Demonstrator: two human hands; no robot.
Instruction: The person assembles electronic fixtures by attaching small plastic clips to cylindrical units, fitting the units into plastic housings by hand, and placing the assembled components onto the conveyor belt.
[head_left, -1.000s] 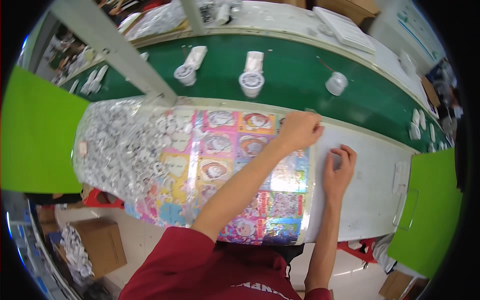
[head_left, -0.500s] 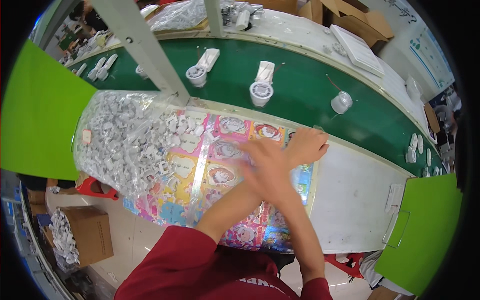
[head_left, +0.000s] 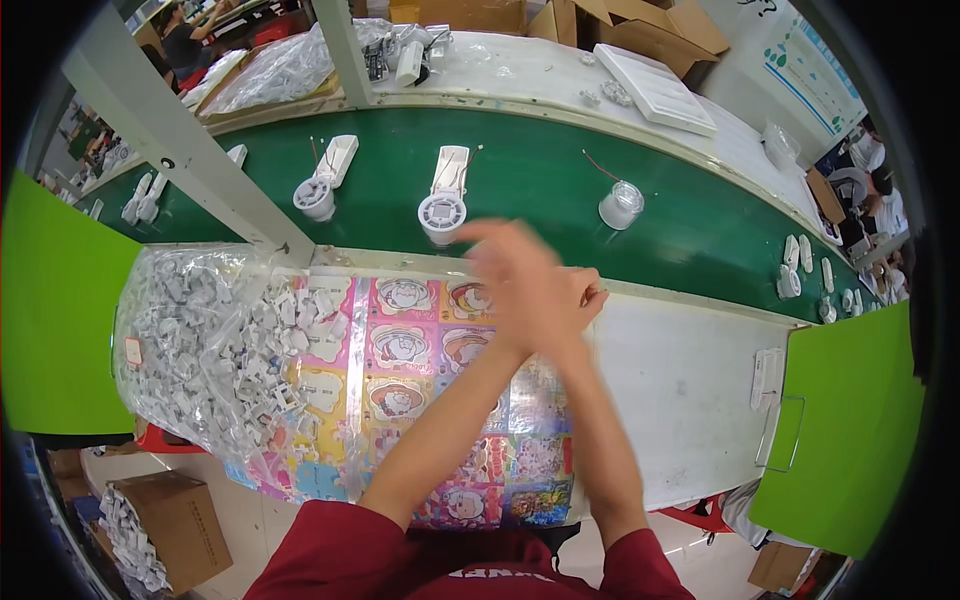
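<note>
My forearms cross over a bright patterned mat (head_left: 398,398), the right one on top. Smeared by motion, my right hand (head_left: 512,275) is over the mat's far edge, with its fingers pointing left toward the belt. Nearest to its fingertips is a white round part with an oblong white housing and thin wires (head_left: 442,212); I cannot tell whether they touch. My left hand (head_left: 588,290) is to the right of it, partly hidden, at the table's far edge. Its visible fingers are curled in, and what they may hold does not show.
A clear bag of small white plastic parts (head_left: 190,330) spills onto the mat's left side. More white assemblies (head_left: 315,198) and a clear round part (head_left: 621,205) stand on the green belt (head_left: 540,180). A metal post (head_left: 195,150) rises at left; green panels (head_left: 850,450) flank the table.
The view has shifted, so the table appears lower and farther left. Against the mat, both hands have moved away from me, the right one from over the cards to the belt's edge.
</note>
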